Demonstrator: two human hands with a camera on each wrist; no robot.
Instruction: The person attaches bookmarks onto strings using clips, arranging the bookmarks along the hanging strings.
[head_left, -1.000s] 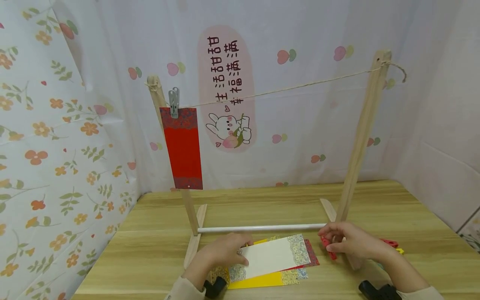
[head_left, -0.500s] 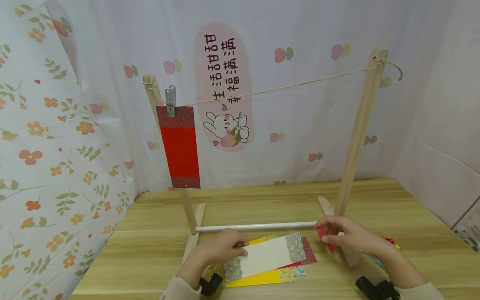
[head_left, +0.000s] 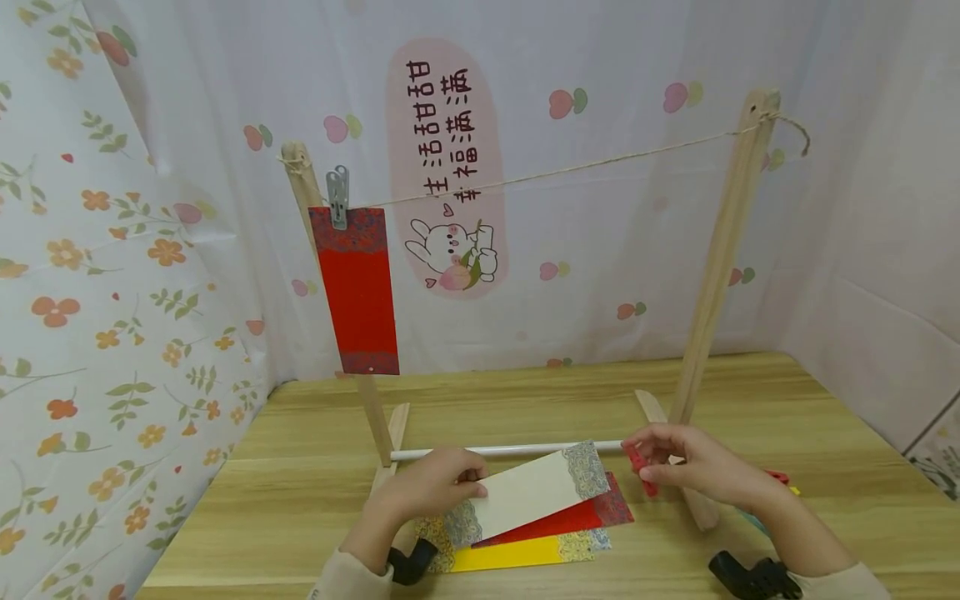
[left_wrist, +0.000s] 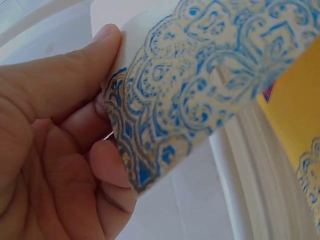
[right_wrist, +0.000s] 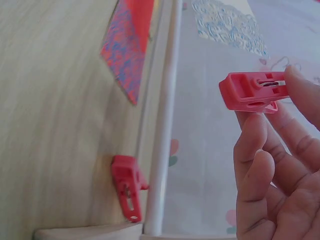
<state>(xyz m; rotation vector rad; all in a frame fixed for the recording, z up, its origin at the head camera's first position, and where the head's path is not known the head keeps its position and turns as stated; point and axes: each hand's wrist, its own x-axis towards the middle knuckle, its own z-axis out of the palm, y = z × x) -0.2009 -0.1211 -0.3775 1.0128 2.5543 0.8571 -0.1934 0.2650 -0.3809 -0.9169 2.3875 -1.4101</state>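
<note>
My left hand (head_left: 441, 483) pinches the left part of a cream paper strip (head_left: 525, 497) with blue lacy ends, thumb on its front face. The strip's right end is tilted up over a red strip (head_left: 551, 523) and a yellow strip (head_left: 517, 556) on the table. Between thumb and fingers my right hand (head_left: 697, 461) holds a red clothespin (right_wrist: 247, 91), just right of the strips. A second red clothespin (right_wrist: 127, 187) lies on the table beside the white rod in the right wrist view.
A twine line (head_left: 555, 172) runs between two wooden posts (head_left: 716, 275), joined below by a white rod (head_left: 510, 451). From its left end hangs a red strip (head_left: 358, 292) under a grey clothespin (head_left: 338, 204). Another red clip (head_left: 777, 477) lies by the right forearm.
The cream strip has risen off the stack with my left hand and tilted, exposing more of the red strip. My right hand has moved slightly left and up with the clothespin.
</note>
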